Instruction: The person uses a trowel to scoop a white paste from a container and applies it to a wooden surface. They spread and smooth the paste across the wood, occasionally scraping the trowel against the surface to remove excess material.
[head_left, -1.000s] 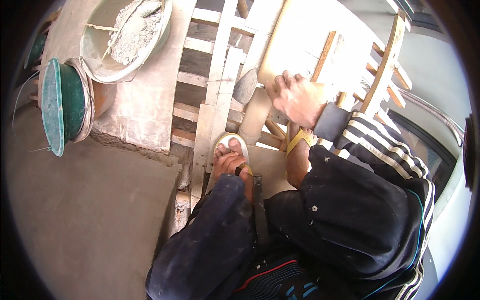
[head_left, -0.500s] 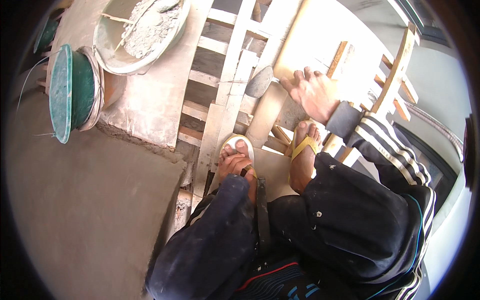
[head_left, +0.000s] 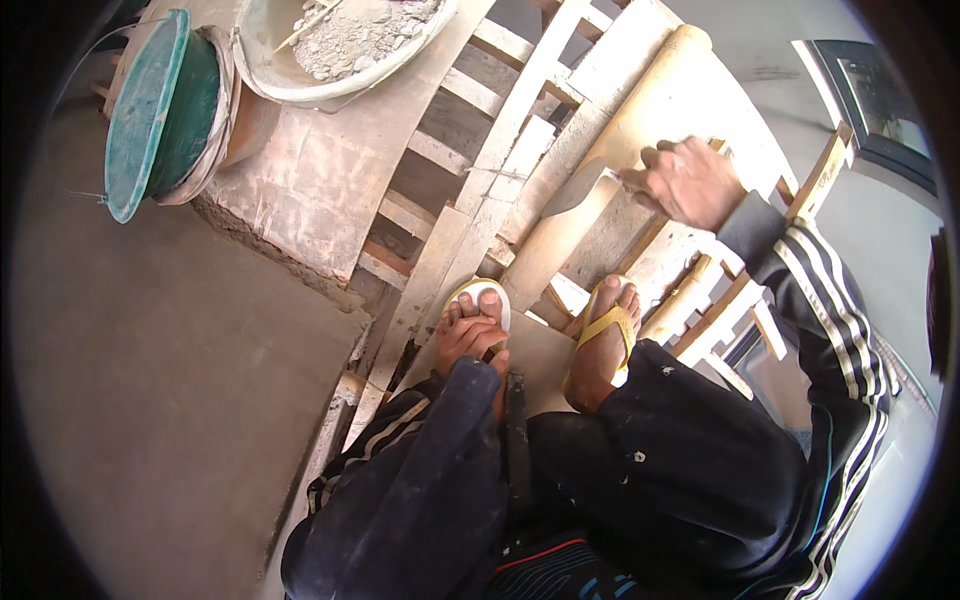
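Note:
My right hand (head_left: 685, 182), fingers curled round the handle of a trowel (head_left: 575, 195), holds the blade over a pale round pole (head_left: 530, 260) lying among the boards. My left hand (head_left: 465, 342) is low at my left foot in a yellow-and-white sandal (head_left: 463, 294), fingers bent over the toes; what they grip, if anything, is hidden. A dark narrow strip (head_left: 516, 435) extends below that hand, between my legs. My right foot (head_left: 600, 365) wears a yellow sandal on a board (head_left: 540, 375).
A pale bucket (head_left: 272, 85) of dry grey rubble or mix and a green bucket (head_left: 140, 125) stand upper left on a board (head_left: 290, 200). Smooth grey cement (head_left: 170, 400) fills the lower left. Wooden slats (head_left: 450, 150) with gaps lie ahead. A dark-framed window (head_left: 870, 100) is at right.
My right hand and trowel have shifted right and slightly up, the blade now tilted. The view has turned, so buckets and boards appear higher. My left hand stays at the foot.

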